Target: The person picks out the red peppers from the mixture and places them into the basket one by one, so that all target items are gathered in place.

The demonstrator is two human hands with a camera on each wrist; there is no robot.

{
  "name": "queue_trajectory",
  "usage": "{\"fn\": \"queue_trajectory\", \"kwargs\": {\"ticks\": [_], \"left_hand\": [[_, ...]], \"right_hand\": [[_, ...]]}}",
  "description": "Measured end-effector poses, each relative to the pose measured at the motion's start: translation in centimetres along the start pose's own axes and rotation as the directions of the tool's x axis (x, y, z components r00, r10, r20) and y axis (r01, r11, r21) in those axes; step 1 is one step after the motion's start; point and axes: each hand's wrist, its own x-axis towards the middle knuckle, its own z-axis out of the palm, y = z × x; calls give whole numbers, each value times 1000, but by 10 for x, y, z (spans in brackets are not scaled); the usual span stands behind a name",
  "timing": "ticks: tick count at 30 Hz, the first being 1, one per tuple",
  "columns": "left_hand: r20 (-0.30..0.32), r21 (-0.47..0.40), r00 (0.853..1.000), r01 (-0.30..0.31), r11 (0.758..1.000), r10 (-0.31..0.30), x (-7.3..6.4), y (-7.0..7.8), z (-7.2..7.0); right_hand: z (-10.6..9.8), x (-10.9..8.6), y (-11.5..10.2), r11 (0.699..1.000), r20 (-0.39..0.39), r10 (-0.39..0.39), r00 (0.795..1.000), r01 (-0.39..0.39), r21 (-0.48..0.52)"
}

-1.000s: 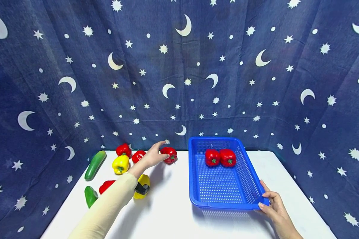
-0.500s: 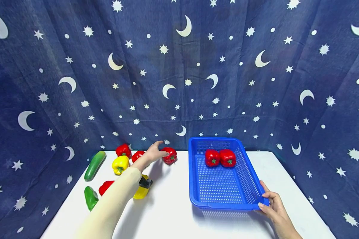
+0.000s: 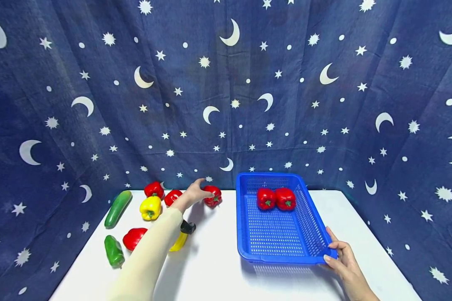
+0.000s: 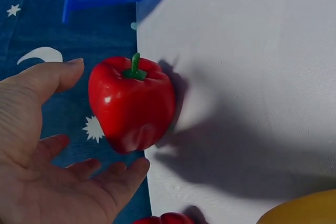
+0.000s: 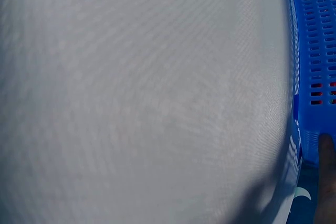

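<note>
My left hand reaches to the back of the table beside a red bell pepper. In the left wrist view that bell pepper, with a green stem, sits between the spread thumb and the fingers of the hand; a gap shows on the thumb side. At the lower right, my right hand grips the near corner of a blue perforated plastic basket. Two red bell peppers lie side by side in its far part. The right wrist view catches just one finger against the basket wall.
Left on the white table lie a cucumber, a green pepper, a yellow bell pepper and several more red peppers. A yellow item is partly hidden by my left arm. A starry curtain hangs behind.
My left forearm has shifted slightly right, uncovering more of the near red pepper and the green one. The left hand stays by the red bell pepper; the right hand and basket hold still.
</note>
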Motion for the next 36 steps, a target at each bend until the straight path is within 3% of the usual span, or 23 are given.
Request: {"fn": "queue_trajectory", "kwargs": {"ticks": [6,12,36], "left_hand": [[3,24,1000,25,999,-25,6,-4,4],[-8,43,999,53,998,-53,11,-10,6],[35,-1,998,52,999,-52,20,-18,17]], "right_hand": [[0,0,0,999,18,-39,999,39,13],[1,0,-1,1000,17,-20,1000,20,6],[2,0,-2,1000,5,-5,1000,5,27]]}}
